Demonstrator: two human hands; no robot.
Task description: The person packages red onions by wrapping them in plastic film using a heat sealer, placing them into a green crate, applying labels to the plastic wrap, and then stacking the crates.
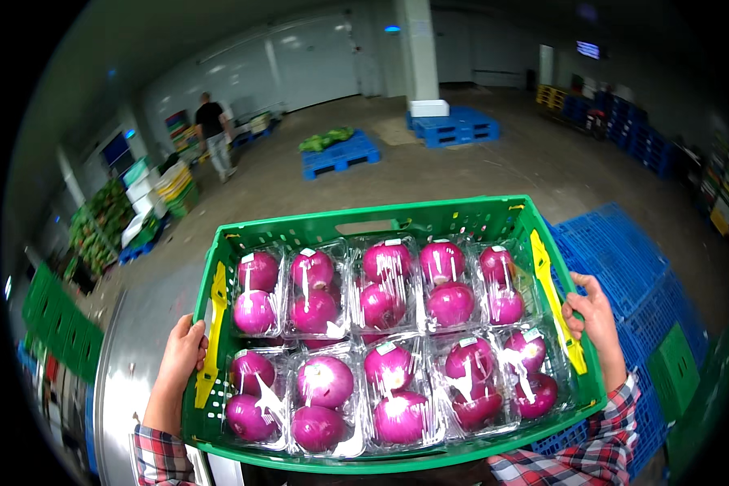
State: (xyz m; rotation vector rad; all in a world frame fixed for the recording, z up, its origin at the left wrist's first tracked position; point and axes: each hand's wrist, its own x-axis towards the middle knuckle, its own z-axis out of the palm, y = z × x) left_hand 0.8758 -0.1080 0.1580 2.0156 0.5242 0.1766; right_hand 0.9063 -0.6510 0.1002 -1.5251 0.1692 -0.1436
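A green plastic crate (370, 220) with yellow handle bars is held up in front of me. Inside it lie two rows of clear plastic packs, each showing two peeled-looking purple onions (324, 381) under film with a small label. My left hand (185, 346) grips the crate's left end, fingers curled over the rim beside the yellow bar (211, 334). At the opposite end my right hand (589, 310) is closed on the rim next to the other yellow bar (547, 279). The crate tilts slightly, its right end higher in view.
A steel table (133, 328) is at left, near green crates (61, 322). Blue plastic pallets or crates (613, 243) stand at right. Further off are a blue pallet (340, 155) with green vegetables, stacked blue pallets (458, 126) by a pillar, and a person (212, 130) on foot.
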